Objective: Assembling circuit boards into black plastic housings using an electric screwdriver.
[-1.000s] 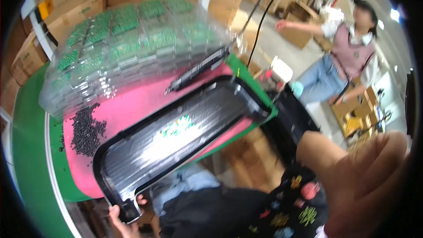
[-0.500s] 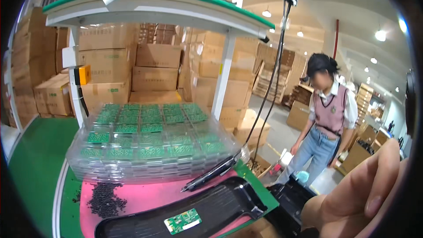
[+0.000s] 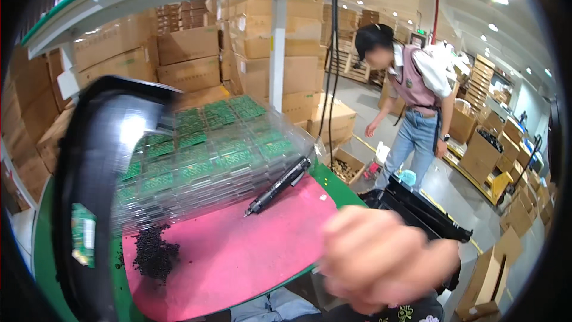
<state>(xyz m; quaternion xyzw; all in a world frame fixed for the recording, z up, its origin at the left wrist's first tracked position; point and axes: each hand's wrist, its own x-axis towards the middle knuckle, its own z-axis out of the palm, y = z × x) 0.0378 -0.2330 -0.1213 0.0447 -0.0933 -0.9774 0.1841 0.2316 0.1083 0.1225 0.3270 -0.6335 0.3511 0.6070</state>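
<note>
A long black plastic housing (image 3: 89,161) stands raised and tilted at the left, partly blurred, with a small green circuit board (image 3: 83,235) inside it. My left hand is out of sight. At the lower right, my right hand (image 3: 387,256) hangs past the front edge of the pink mat (image 3: 238,256), its curled fingers smeared by motion. On the mat lies a black electric screwdriver (image 3: 277,188), tip toward the lower left. A heap of small black screws (image 3: 155,253) sits at the mat's left side, partly beside the housing.
Stacked clear plastic trays (image 3: 205,200) holding green circuit boards stand behind the mat. A white-legged shelf (image 3: 278,53) rises over the bench. More black plastic parts (image 3: 429,209) are at the right, near a standing person (image 3: 417,95). Cardboard boxes (image 3: 187,48) fill the background.
The black housing with its circuit board has risen off the mat and swung left, now tilted upright. My right hand has moved left and inward. The view has shifted, and the other person leans forward.
</note>
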